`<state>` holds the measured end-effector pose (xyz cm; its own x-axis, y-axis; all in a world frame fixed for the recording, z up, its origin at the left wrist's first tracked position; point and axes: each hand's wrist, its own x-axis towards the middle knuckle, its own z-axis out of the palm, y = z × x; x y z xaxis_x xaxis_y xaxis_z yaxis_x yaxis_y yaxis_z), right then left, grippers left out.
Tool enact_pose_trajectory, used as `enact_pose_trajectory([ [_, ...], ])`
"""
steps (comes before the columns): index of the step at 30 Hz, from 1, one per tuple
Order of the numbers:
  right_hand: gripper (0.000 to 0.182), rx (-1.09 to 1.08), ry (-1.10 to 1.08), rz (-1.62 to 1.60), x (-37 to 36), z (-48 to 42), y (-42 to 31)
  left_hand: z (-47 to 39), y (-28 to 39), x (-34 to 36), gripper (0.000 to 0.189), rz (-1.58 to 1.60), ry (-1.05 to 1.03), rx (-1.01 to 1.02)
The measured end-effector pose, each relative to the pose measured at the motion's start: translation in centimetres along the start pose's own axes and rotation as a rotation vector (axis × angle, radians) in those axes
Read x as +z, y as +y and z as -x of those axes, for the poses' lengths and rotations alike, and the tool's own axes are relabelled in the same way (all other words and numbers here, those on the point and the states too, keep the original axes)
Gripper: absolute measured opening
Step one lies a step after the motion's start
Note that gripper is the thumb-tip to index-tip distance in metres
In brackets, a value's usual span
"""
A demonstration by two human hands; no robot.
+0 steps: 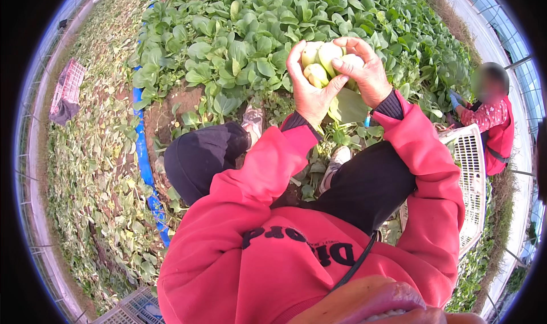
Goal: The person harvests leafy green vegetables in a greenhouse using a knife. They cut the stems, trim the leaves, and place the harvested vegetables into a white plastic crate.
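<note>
A bunch of several bok choy heads (323, 63) is cupped between my two hands, their pale green bases towards me and a leaf hanging below. My left hand (311, 95) wraps the left side of the bunch, thumb across its front. On the right side my right hand (371, 69) grips it, thumb pressed over the bases. A small blue object (367, 120) shows under my right wrist; what it is I cannot tell. Beyond my hands grows a dense bed of bok choy (256, 46).
A white plastic crate (470, 187) stands by my right elbow. Past it a person in red (495, 127) crouches at the bed's edge. A blue hose or strip (143, 148) runs along my left. A pink crate (68, 86) lies far left, a grey crate (128, 309) behind me.
</note>
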<state>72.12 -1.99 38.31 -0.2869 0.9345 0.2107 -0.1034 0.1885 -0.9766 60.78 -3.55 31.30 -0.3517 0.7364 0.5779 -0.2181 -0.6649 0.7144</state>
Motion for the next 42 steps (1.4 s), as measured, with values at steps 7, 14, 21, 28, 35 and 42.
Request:
enact_pose_trajectory([
  [7, 0.037, -0.016, -0.094, -0.080, -1.4, -0.1, 0.0, -0.4, 0.6, -0.5, 0.079, -0.068, -0.160, 0.028],
  [14, 0.033, 0.142, 0.049, -0.115, -2.6, -0.4, 0.0, -0.3, 0.4, -0.6, 0.077, -0.064, -0.296, -0.028],
  [21, 0.046, -0.072, -0.057, 0.138, -0.4, 0.3, 0.1, -0.1, -0.3, -0.3, 0.076, -0.306, -0.140, -0.032],
  [28, 0.033, -0.036, -0.017, 0.081, -0.9, -0.3, 0.0, -1.3, 0.7, -0.5, 0.076, 0.010, -0.213, -0.015],
  [35, 0.030, -0.153, -0.009, 0.021, -0.2, 0.1, 0.0, -1.8, 0.6, -1.0, 0.093, 0.104, -0.276, 0.055],
  [42, 0.051, 0.016, 0.173, -0.060, 0.8, 0.0, 0.4, -0.8, 0.4, -1.2, 0.119, -0.076, -0.339, -0.005],
])
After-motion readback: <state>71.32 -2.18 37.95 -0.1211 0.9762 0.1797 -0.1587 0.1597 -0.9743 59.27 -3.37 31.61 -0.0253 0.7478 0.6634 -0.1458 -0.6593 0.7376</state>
